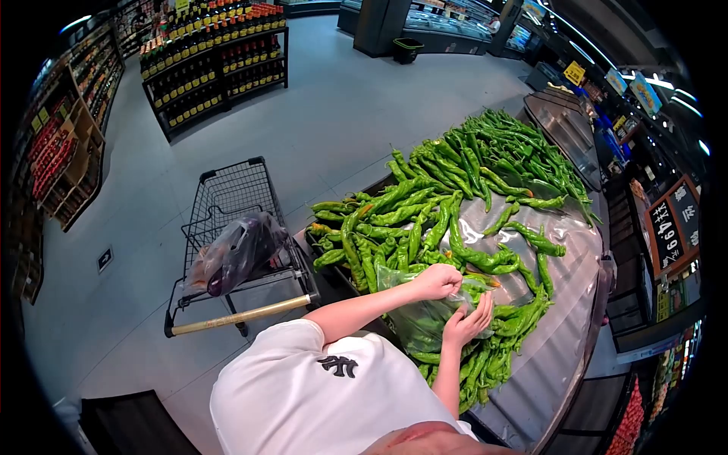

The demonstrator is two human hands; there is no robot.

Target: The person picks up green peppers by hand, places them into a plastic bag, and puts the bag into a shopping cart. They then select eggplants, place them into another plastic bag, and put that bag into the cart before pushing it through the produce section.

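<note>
A clear plastic bag with green peppers showing in or through it hangs in front of my chest, over the edge of a pepper display. My left hand is closed in a fist at the bag's upper edge, gripping it. My right hand is at the bag's other side, fingers fairly straight and the thumb apart, with the film between them. Long green peppers lie in a heap just beyond and around both hands. How many peppers the bag holds cannot be made out.
To the left stands a shopping cart carrying a plastic bag of dark purple vegetables. Thinner green peppers lie farther back on the display. A bottle shelf stands beyond the floor; a price sign is at right.
</note>
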